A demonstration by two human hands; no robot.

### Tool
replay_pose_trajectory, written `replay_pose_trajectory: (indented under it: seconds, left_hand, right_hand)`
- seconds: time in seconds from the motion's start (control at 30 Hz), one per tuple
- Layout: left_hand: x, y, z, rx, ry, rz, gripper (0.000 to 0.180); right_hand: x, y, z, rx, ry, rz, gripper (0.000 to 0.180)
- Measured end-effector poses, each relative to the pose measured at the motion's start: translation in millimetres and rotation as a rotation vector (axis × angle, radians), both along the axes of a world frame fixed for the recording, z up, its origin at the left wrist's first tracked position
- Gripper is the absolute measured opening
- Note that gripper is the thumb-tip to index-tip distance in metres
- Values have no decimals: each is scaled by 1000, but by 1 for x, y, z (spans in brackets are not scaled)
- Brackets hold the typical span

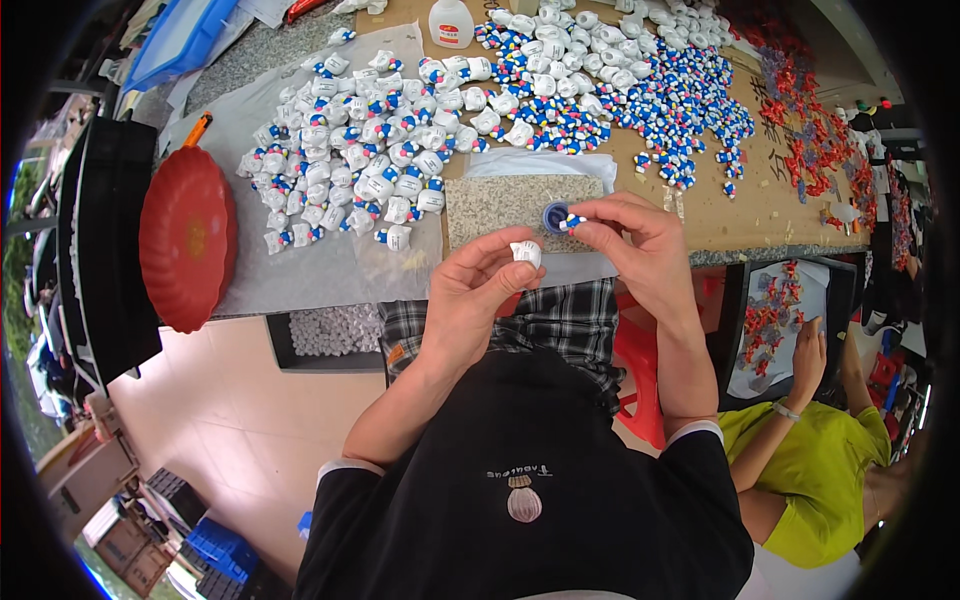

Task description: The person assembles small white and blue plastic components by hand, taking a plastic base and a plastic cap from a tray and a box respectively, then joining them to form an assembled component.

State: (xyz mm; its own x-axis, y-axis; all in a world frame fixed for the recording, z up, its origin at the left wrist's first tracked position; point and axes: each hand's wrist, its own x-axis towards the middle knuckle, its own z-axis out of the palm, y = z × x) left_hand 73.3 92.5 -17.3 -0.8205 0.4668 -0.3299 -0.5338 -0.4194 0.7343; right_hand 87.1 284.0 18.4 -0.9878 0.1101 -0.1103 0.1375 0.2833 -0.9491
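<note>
Above the plaid-covered lap (555, 328), the left hand (470, 278) had its thumb and fingertips closed round a white figure piece (526, 254), which stood out past the fingertips, probably so that most of its surface stayed clear. Just beyond and to the right, the right hand (640, 240) pinched a small blue-and-white piece (571, 223) by its edge between thumb and fingertips, a light hold that seemed to suit so small a part and leave one end free. That piece overlapped the rim of a small blue cup (546, 216) in this view; whether the two touched could not be told, nor what the cup held. The cup sat on a speckled slab (490, 205), centred before the person, likely to keep it within short reach of both hands. Farther left, joined white-and-blue figures (345, 165) lay heaped on a pale sheet (290, 285), apparently kept apart from the loose parts. Farther right, small blue pieces (690, 110) spread over brown cardboard (770, 225), with plain white pieces (590, 48) massed behind them, seemingly grouped by kind for picking, and a white bottle (452, 24) stood at the far side.
</note>
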Motion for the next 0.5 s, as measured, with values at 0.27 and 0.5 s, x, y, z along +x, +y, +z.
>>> replay_pose_trajectory:
  seconds: [0.27,0.5]
  left_hand:
    - [2,8,-3,37,24,17,31]
    - [6,15,-2,111,106,111,25]
  right_hand:
    - [15,-12,0,-375,56,-46,15]
    - [19,-27,-8,-404,100,-51,14]
